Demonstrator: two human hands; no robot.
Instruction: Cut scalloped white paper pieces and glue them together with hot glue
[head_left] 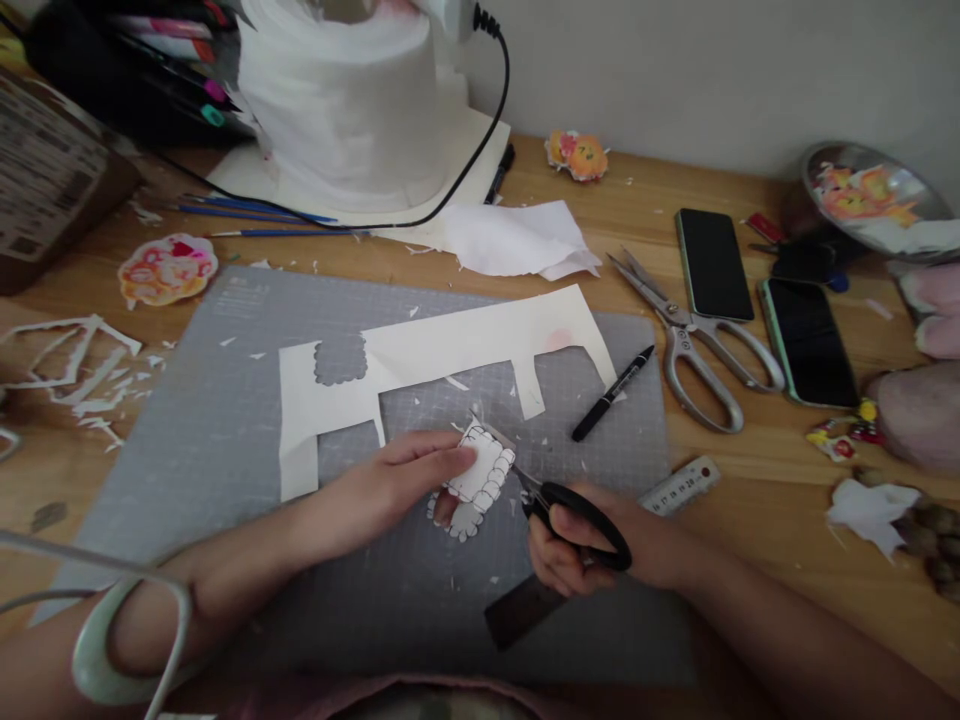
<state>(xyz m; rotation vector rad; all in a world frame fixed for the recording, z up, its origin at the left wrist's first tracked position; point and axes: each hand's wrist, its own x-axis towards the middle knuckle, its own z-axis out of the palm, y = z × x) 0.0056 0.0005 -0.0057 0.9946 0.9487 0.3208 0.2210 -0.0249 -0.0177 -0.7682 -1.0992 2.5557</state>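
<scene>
Lying between the two hands over the grey mat [225, 440], the cutout [480, 475] was a small white paper piece with a scalloped, pen-drawn edge; its long axis ran from lower left to upper right, the upper end toward the cream sheet [465, 350]. The left hand [397, 480] pinched the cutout, fingers flat on top and thumb beneath. The right hand [577, 550] was clenched through the black loops of the scissors [555, 500], whose blades pointed up and left and met the cutout's right edge. A dark flat piece [521, 610] lay just below that hand, and a ruler [679, 487] stuck out just beside it to the right.

The cream sheet, with one scalloped hole and notches cut from its lower edge, lay across the mat. One black marker [611, 395] rested at the mat's right edge, pointing up and right. The mat sat on a wooden tabletop [660, 190] against a pale wall [712, 70].

Beyond the mat lay one pair of large metal shears [697, 350], two phones [712, 262] side by side, one metal bowl [862, 195] holding coloured cutouts, and two painted flower cutouts [166, 268] on the wood. A big white roll [345, 100] stood at the back with a black cable [480, 140] round it. Three thin blue brushes [255, 212] lay left of it, and paper scraps [75, 365] littered the left side.
</scene>
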